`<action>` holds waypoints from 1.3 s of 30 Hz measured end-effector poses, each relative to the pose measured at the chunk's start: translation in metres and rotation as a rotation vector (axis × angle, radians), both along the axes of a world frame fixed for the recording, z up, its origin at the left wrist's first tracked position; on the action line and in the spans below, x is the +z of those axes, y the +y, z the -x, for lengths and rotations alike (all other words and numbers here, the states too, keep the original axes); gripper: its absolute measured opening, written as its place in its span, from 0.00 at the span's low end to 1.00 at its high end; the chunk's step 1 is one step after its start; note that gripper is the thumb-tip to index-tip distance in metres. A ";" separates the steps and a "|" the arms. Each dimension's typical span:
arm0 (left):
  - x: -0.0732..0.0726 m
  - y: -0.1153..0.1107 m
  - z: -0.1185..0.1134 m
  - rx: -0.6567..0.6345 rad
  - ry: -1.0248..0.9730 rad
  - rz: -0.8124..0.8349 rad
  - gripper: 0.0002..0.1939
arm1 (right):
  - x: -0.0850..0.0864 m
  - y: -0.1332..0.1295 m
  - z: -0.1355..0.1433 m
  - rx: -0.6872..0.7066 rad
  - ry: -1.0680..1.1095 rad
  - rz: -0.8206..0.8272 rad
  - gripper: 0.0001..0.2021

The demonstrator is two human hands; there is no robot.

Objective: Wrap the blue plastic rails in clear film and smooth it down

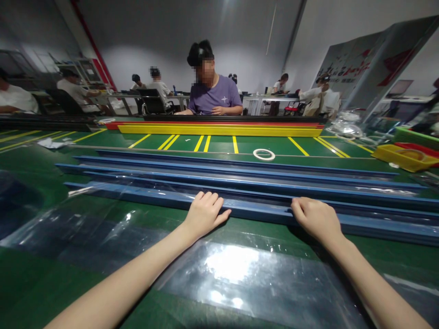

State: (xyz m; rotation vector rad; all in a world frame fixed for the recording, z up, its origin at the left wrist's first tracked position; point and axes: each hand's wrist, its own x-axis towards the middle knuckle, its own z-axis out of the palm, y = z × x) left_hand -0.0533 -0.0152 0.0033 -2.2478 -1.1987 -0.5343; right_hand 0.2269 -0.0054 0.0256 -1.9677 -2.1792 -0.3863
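Several long blue channel strips (254,206) lie side by side across the green table. My left hand (206,212) rests on the nearest strip, its fingers curled over the near wall and its thumb pointing right along it. Farther right, my right hand (315,217) is closed on the same strip, knuckles up, with the fingertips hidden behind the hand. Clear plastic film (240,274) lies under my forearms on the near side, shining under the light. Part of the film also covers the left ends of the strips.
Beyond the blue strips sit a white tape ring (264,154) and a stack of yellow (219,131), red and black strips. A person in a purple shirt (216,98) is across the table. Yellow and green baskets (404,157) stand at the right edge.
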 end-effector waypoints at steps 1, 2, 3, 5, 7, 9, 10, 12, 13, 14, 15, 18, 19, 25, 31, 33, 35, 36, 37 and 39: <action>0.000 0.000 0.000 0.000 0.003 -0.001 0.17 | 0.000 0.000 0.000 0.004 0.002 -0.005 0.21; 0.000 0.000 0.000 0.000 0.005 -0.002 0.17 | 0.000 0.000 0.000 0.006 0.002 -0.009 0.21; 0.000 0.000 0.000 -0.001 0.006 -0.002 0.17 | -0.001 0.000 -0.001 0.008 0.001 -0.010 0.22; 0.000 0.000 0.000 -0.003 0.005 -0.001 0.17 | -0.001 0.000 -0.001 0.003 -0.001 -0.007 0.22; 0.001 0.000 0.000 -0.006 0.000 0.003 0.17 | -0.001 0.000 -0.001 -0.004 -0.003 0.001 0.22; 0.001 0.000 0.000 -0.006 -0.004 0.008 0.17 | -0.001 0.000 0.000 -0.008 -0.001 0.008 0.21; 0.001 0.000 0.000 -0.005 -0.005 0.011 0.17 | -0.001 0.000 0.000 -0.008 0.001 0.009 0.21; 0.001 0.000 0.000 -0.004 -0.004 0.012 0.17 | -0.001 0.000 0.000 -0.007 0.003 0.008 0.21; 0.001 0.001 0.000 -0.004 -0.003 0.013 0.17 | -0.001 0.000 0.000 -0.008 0.004 0.007 0.21; 0.001 0.001 0.000 -0.004 -0.001 0.013 0.17 | -0.001 0.000 0.000 -0.010 0.004 0.006 0.21; 0.001 0.000 0.000 -0.003 -0.001 0.013 0.17 | -0.001 0.000 -0.001 -0.011 0.004 0.005 0.21; 0.001 0.000 0.000 -0.001 -0.001 0.013 0.17 | -0.001 0.000 -0.001 -0.007 0.006 0.004 0.22; 0.001 0.000 0.000 -0.001 -0.002 0.013 0.17 | -0.001 0.000 -0.001 -0.004 0.005 0.002 0.22; 0.000 0.000 0.000 0.001 -0.011 0.031 0.17 | -0.001 0.000 -0.001 -0.014 -0.001 0.015 0.22; -0.001 0.000 0.001 -0.014 -0.043 0.071 0.16 | 0.000 0.000 -0.001 -0.013 0.003 0.018 0.21; -0.001 0.000 0.001 -0.014 -0.053 0.077 0.16 | 0.000 0.000 -0.001 -0.015 0.002 0.024 0.22; -0.001 0.000 0.001 -0.016 -0.065 0.079 0.16 | 0.000 0.000 -0.001 -0.020 0.001 0.028 0.22; -0.001 0.000 0.001 -0.019 -0.070 0.079 0.16 | -0.001 0.000 -0.001 -0.022 0.001 0.031 0.22; -0.001 0.000 0.001 -0.022 -0.073 0.077 0.16 | -0.001 0.000 -0.001 -0.023 0.002 0.034 0.22; -0.001 0.000 0.000 -0.030 -0.075 0.069 0.15 | -0.002 0.000 -0.002 -0.020 0.005 0.037 0.22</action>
